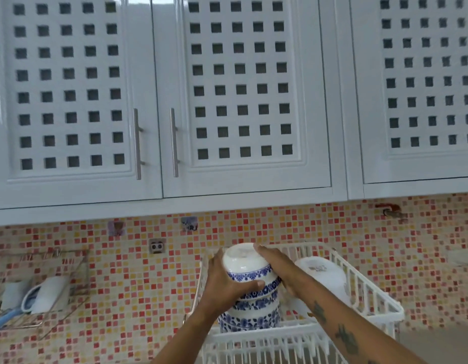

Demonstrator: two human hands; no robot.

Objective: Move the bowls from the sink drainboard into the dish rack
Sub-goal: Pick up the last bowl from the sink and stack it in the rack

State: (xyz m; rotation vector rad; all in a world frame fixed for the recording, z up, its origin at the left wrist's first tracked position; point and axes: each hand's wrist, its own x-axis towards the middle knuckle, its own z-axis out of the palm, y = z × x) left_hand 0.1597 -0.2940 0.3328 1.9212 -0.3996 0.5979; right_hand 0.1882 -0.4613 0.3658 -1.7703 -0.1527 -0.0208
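Both forearms reach fwd & up over the white dish rack (369,292). Left hand (222,282) cups the left side of the top bowl (244,264), thumb across its blue band, fingers (214,261) curled round the far side. Right hand (276,266) presses flat on the right side, fingers closed on the base edge. Bowl is upside down, tilted, atop a stack of blue-patterned bowls (250,311) inside the rack, w/ white plates (322,277) leaning just right.
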